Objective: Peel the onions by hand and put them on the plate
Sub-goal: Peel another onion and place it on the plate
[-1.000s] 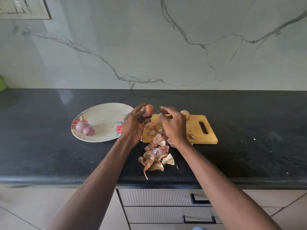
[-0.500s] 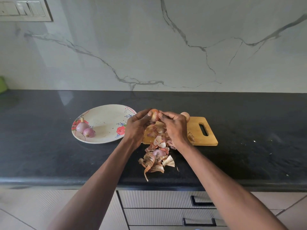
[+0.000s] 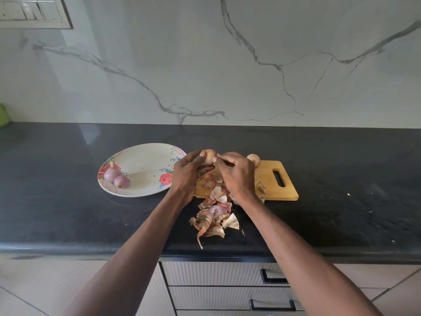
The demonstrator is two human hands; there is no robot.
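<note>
Black stone forms the table (image 3: 68,213), and behind it stands a pale marble wall (image 3: 205,65) with grey veins. The left hand (image 3: 185,173) curls its fingers round a small onion (image 3: 208,156) and holds it up above the near-left corner of the wooden cutting board (image 3: 271,185). The right hand (image 3: 238,173) is just beside it; its thumb and fingertips pinch at the right side of the same onion, where the dry skin is. A second unpeeled onion (image 3: 254,158) sits at the far edge of the board, behind the right hand. On the left, near the board, lies a white plate with flowers (image 3: 141,156); two peeled purple onions (image 3: 116,177) rest on its left part, touching each other. A heap of onion skins (image 3: 213,221) spreads from the board onto the table toward the front edge, with one purple piece among them. Under the table there are drawers (image 3: 227,274) with dark handles.
</note>
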